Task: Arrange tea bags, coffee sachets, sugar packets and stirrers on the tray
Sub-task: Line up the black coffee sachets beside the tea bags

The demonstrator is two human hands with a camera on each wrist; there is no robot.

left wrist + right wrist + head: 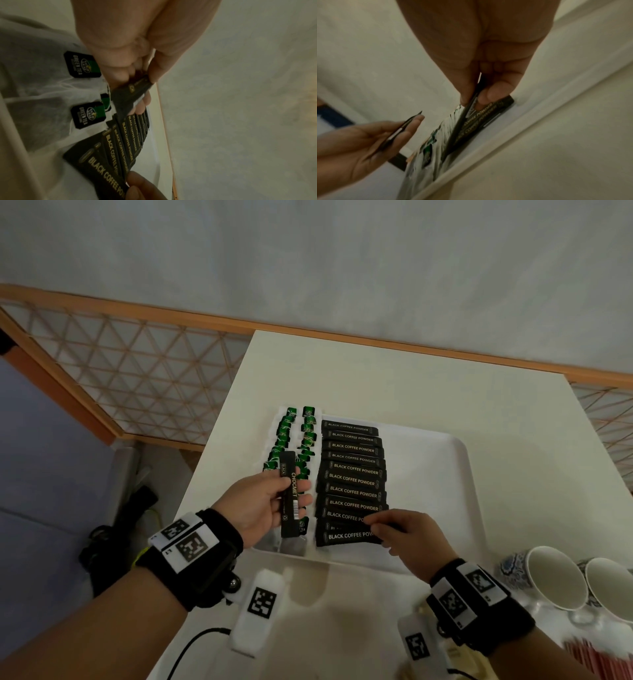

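Note:
A white tray [445,460] lies on the table. On its left side sit two columns of green tea bags [291,433], and beside them a column of overlapping black coffee sachets [352,470]. My left hand [270,501] holds a black coffee sachet [289,494] upright above the tea bags, thumb on its face. My right hand [404,532] pinches the right end of a black sachet [342,537] at the near end of the coffee column; in the right wrist view this sachet [462,124] stands on edge between thumb and finger. The left wrist view shows the held sachet [130,94] over the tea bag tags [87,115].
Two white cups [555,580] stand at the right near edge of the table, with red stirrers [596,659] just in front of them. A lattice railing [120,378] runs behind and to the left. The tray's right half [428,484] holds nothing.

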